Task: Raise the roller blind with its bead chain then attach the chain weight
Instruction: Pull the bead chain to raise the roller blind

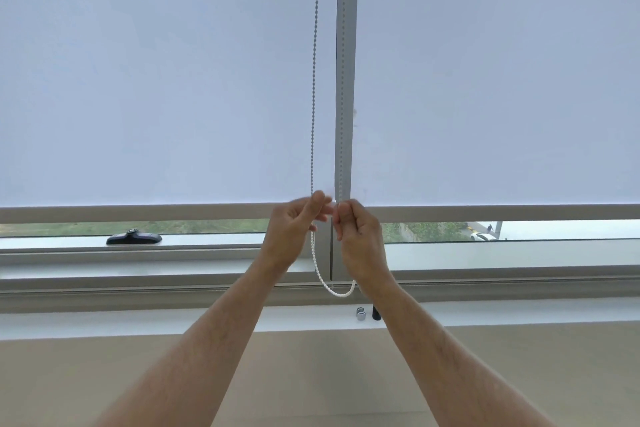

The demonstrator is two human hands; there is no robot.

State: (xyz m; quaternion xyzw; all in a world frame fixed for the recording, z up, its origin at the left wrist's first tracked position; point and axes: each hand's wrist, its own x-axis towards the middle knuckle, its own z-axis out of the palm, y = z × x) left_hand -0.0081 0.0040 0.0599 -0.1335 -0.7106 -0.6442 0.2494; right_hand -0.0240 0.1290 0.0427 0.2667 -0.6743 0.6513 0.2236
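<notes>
A white roller blind (156, 80) covers most of the window, its bottom bar (138, 212) a little above the sill. The bead chain (314, 80) hangs in two strands at the centre post and loops below my hands (337, 291). My left hand (294, 232) pinches the left strand. My right hand (360, 239) grips the right strand beside the post. A small silver chain weight (361, 314) lies on the sill under the loop, next to a small black piece (375, 313).
A second blind (502, 80) hangs to the right of the grey centre post (346, 80). A black window handle (133, 238) sits on the lower frame at left. The white sill (173, 321) runs across, with a beige wall below.
</notes>
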